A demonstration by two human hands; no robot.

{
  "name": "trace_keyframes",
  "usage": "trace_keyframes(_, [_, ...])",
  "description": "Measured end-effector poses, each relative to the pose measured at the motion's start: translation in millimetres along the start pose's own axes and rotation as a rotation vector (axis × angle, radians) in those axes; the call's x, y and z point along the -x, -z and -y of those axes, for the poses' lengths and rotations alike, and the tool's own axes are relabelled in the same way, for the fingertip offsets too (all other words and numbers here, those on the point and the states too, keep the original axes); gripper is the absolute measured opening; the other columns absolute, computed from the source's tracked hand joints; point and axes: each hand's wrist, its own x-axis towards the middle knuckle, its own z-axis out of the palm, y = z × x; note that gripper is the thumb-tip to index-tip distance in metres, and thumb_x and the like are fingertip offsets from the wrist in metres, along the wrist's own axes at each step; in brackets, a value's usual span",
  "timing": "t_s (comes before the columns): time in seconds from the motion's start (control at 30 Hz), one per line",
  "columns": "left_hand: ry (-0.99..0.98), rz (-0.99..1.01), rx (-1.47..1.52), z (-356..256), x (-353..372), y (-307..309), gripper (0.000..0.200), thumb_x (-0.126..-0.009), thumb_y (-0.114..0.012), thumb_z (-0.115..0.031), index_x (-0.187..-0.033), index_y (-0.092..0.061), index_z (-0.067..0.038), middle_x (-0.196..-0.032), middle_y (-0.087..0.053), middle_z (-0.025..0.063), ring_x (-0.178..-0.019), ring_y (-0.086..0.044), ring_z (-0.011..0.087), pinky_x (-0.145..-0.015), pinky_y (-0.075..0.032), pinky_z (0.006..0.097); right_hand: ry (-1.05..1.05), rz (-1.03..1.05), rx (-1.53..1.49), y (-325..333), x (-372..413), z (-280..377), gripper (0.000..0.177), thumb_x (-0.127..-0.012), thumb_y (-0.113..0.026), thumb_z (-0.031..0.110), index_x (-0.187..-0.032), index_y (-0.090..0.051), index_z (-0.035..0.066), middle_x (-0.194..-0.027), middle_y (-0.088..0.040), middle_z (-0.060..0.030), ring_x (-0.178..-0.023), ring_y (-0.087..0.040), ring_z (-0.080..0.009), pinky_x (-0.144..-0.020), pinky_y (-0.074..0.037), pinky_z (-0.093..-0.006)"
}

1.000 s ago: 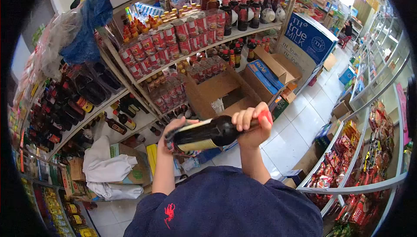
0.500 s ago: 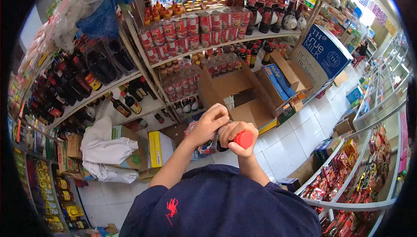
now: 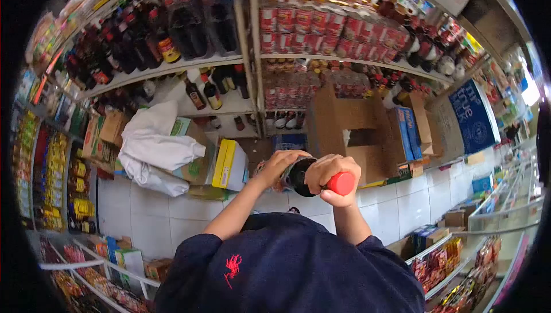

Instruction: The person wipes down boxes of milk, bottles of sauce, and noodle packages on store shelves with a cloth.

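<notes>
A dark bottle with a red cap [image 3: 342, 184] is held tilted before my chest, its cap end toward me. My right hand [image 3: 333, 174] is closed round the neck just below the cap. On the bottle's body [image 3: 299, 178], to the left, my left hand [image 3: 280, 166] rests with its fingers curved over the side. Part of the label end is hidden behind the left hand and forearm. Beyond my hands stands an open cardboard box [image 3: 373, 166] with its flaps up.
Shelves ahead hold red-labelled cans [image 3: 318, 23] and dark bottles [image 3: 209, 92]. A white cloth bag [image 3: 155, 146] lies over cartons at left, beside a yellow-and-white box [image 3: 231, 165]. A blue-and-white milk carton [image 3: 470, 121] stands at right. Glass cases with packets [image 3: 439, 264] flank me.
My view has turned left, so the shelves and boxes sit further right. My hands have moved apart a little, and the bottle's dark body now shows between them.
</notes>
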Motion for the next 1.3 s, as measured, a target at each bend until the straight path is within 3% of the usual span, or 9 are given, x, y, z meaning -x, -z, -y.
trace_keyframes(0.13, [0.210, -0.138, 0.215, 6, 32, 40, 0.036, -0.085, -0.046, -0.030, -0.104, -0.057, -0.001, -0.095, -0.062, 0.0110, -0.089, -0.058, 0.0183, -0.086, -0.042, 0.0308, -0.111, 0.148, -0.160, -14, -32, -40, 0.019, -0.062, -0.066, 0.005, -0.062, -0.047, 0.001, -0.051, -0.051, -0.0098, -0.044, -0.052, -0.0203, -0.044, -0.043, -0.0281])
trace_keyframes(0.2, [0.825, -0.362, 0.407, -27, 44, 39, 0.032, -0.089, -0.039, -0.028, -0.097, -0.060, -0.005, -0.090, -0.062, 0.0055, -0.082, -0.060, 0.0156, -0.072, -0.048, 0.0284, -0.237, 0.303, -0.236, -20, -44, -55, 0.019, -0.062, -0.067, 0.006, -0.061, -0.049, 0.001, -0.053, -0.052, -0.0090, -0.046, -0.053, -0.0207, -0.045, -0.042, -0.0277])
trace_keyframes(0.43, [0.374, -0.662, 0.657, 111, 96, 69, 0.029, -0.088, -0.040, -0.019, -0.107, -0.054, -0.002, -0.097, -0.061, 0.0068, -0.088, -0.059, 0.0159, -0.077, -0.049, 0.0296, -0.382, 0.525, 0.055, -61, -69, -138, 0.021, -0.066, -0.069, 0.013, -0.065, -0.052, 0.001, -0.058, -0.056, -0.0095, -0.052, -0.058, -0.0219, -0.053, -0.048, -0.0302])
trace_keyframes(0.47, [0.344, -0.459, 0.063, 114, 114, 77, 0.028, -0.087, -0.043, -0.015, -0.108, -0.054, -0.001, -0.099, -0.060, 0.0070, -0.092, -0.057, 0.0142, -0.081, -0.047, 0.0292, -0.535, 0.508, 0.018, -67, -72, -149, 0.020, -0.067, -0.070, 0.011, -0.072, -0.053, 0.001, -0.065, -0.060, -0.0090, -0.060, -0.061, -0.0205, -0.058, -0.049, -0.0292])
trace_keyframes(0.5, [0.241, -0.647, 1.007, 134, 118, 82, 0.026, -0.085, -0.046, -0.016, -0.103, -0.057, -0.002, -0.097, -0.061, 0.0060, -0.087, -0.058, 0.0152, -0.077, -0.047, 0.0294, -0.565, 0.514, 0.007, -75, -78, -160, 0.020, -0.067, -0.070, 0.011, -0.072, -0.053, 0.001, -0.065, -0.060, -0.0090, -0.060, -0.061, -0.0205, -0.058, -0.049, -0.0292])
trace_keyframes(0.53, [0.244, -0.661, 1.025, 143, 122, 91, 0.026, -0.085, -0.046, -0.016, -0.103, -0.057, -0.002, -0.097, -0.061, 0.0060, -0.087, -0.058, 0.0152, -0.077, -0.047, 0.0294, -0.621, 0.553, 0.060, -83, -86, -171, 0.020, -0.067, -0.070, 0.009, -0.075, -0.053, 0.002, -0.067, -0.060, -0.0083, -0.062, -0.061, -0.0195, -0.060, -0.049, -0.0288])
trace_keyframes(0.9, [0.662, -0.906, 0.017, 342, 175, 143, 0.021, -0.083, -0.043, -0.019, -0.090, -0.057, -0.004, -0.075, -0.062, 0.0166, -0.075, -0.062, 0.0240, -0.061, -0.047, 0.0375, -1.129, 0.556, 0.058, -76, -118, -297, 0.020, -0.062, -0.068, -0.002, -0.074, -0.054, 0.005, -0.078, -0.062, -0.0059, -0.084, -0.060, -0.0227, -0.084, -0.043, -0.0378])
trace_keyframes(0.93, [0.390, -1.026, 0.156, 380, 180, 134, 0.020, -0.082, -0.044, -0.020, -0.087, -0.056, -0.005, -0.069, -0.059, 0.0172, -0.070, -0.061, 0.0291, -0.059, -0.045, 0.0391, -1.134, 0.560, 0.054, -71, -121, -308, 0.020, -0.062, -0.068, -0.002, -0.074, -0.054, 0.005, -0.078, -0.062, -0.0059, -0.084, -0.060, -0.0227, -0.084, -0.043, -0.0378])
trace_keyframes(1.3, [0.729, -0.975, 0.433, 273, 243, 203, 0.032, -0.077, -0.054, -0.039, -0.086, -0.057, -0.008, -0.061, -0.054, 0.0038, -0.042, -0.048, 0.0131, -0.032, -0.037, 0.0274, -1.055, -0.099, 0.366, -8, -97, -454, 0.017, -0.065, -0.067, -0.004, -0.075, -0.056, 0.003, -0.081, -0.060, -0.0061, -0.080, -0.057, -0.0157, -0.072, -0.045, -0.0283])
